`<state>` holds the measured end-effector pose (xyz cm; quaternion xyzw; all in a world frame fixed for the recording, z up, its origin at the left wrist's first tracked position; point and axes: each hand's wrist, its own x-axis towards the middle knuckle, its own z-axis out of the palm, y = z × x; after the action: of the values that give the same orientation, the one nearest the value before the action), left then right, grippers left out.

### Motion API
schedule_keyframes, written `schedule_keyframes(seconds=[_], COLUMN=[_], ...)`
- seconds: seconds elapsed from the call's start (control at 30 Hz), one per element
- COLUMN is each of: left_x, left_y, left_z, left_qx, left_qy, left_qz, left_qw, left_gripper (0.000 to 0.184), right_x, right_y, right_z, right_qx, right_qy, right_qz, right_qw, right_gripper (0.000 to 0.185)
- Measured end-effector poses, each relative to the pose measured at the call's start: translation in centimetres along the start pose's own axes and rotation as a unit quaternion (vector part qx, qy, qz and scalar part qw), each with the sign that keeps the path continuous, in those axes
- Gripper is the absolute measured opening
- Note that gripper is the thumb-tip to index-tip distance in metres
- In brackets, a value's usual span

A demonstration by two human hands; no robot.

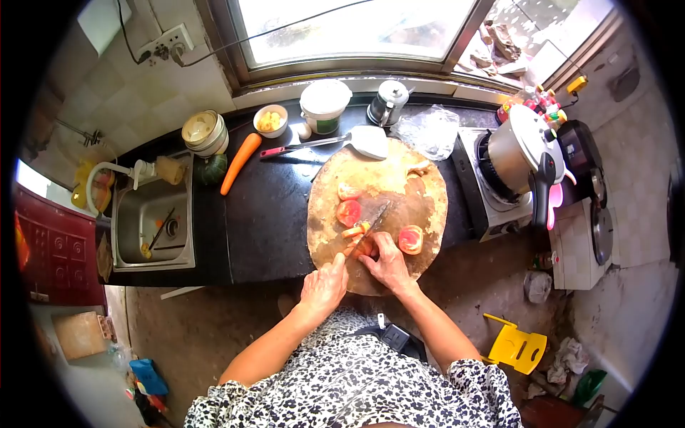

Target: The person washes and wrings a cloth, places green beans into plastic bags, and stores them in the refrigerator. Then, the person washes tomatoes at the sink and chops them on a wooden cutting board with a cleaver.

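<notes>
On the round wooden chopping board [328, 178], my left hand [325, 287] is closed around the handle of a knife [377, 217], whose blade points up and to the right. My right hand [389, 264] has its fingers bent round a piece of tomato [364, 247] beside the blade, partly hidden by the fingers. Cut slices [354, 230] lie against the blade's left side. Tomato halves, one red and face up [349, 212] and a paler piece [349, 191], sit farther up the board. Right of my right hand rests another tomato half [410, 240].
A cleaver-like white-bladed tool [369, 142] lies over the board's far edge. Left of the board are a carrot [240, 164], a green squash [211, 170], stacked bowls [205, 133] and a sink [153, 264]. A pressure cooker [515, 153] stands on the stove at right.
</notes>
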<state>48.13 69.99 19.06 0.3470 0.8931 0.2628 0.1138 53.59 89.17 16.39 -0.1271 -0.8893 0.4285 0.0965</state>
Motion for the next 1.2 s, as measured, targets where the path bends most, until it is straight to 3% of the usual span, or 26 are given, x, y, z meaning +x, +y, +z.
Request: schedule_keyframes(seconds=[0.17,0.37,0.5,0.57,0.6,0.67,0.83,1.1,1.2], left_x=[0.2,-2.1,-1.6,-1.0,-0.8,-0.9,-2.2,-2.1,-0.3], left_y=[0.0,0.7,-0.9,-1.6,-1.5,-0.9,2.4,4.0,2.2], left_z=[-1.8,-4.5,-4.2,-3.2,-2.9,-2.5,-3.6,-5.4,-1.3], left_qx=[-0.059,-0.057,-0.048,-0.051,-0.044,-0.041,-0.033,0.024,0.027], left_qy=[0.001,-0.062,-0.073,-0.046,-0.032,-0.022,-0.024,-0.069,-0.061], left_qz=[-0.006,-0.009,0.018,0.011,0.020,0.024,0.009,0.029,0.040], left_qw=[0.998,0.996,0.996,0.998,0.998,0.999,0.999,0.997,0.997], left_gripper=[0.015,0.016,0.015,0.014,0.013,0.013,0.014,0.011,0.012], right_x=[-0.6,-2.2,-1.5,-1.3,-1.4,-1.6,-2.4,-2.3,-2.2], right_y=[-0.4,1.8,5.9,5.9,4.6,4.3,4.0,3.9,4.1], right_z=[-1.1,-5.7,-5.6,-5.6,-5.6,-5.0,-3.3,-2.4,-2.4], right_qx=[-0.015,-0.110,-0.027,-0.101,-0.015,0.035,0.092,0.095,0.081], right_qy=[0.044,0.211,0.151,0.154,0.079,0.033,0.050,0.113,0.107], right_qz=[-0.030,0.062,0.086,-0.018,0.063,0.015,0.141,0.128,0.130], right_qw=[0.998,0.969,0.984,0.983,0.995,0.999,0.984,0.981,0.982], right_gripper=[0.046,0.044,0.050,0.046,0.047,0.049,0.039,0.033,0.032])
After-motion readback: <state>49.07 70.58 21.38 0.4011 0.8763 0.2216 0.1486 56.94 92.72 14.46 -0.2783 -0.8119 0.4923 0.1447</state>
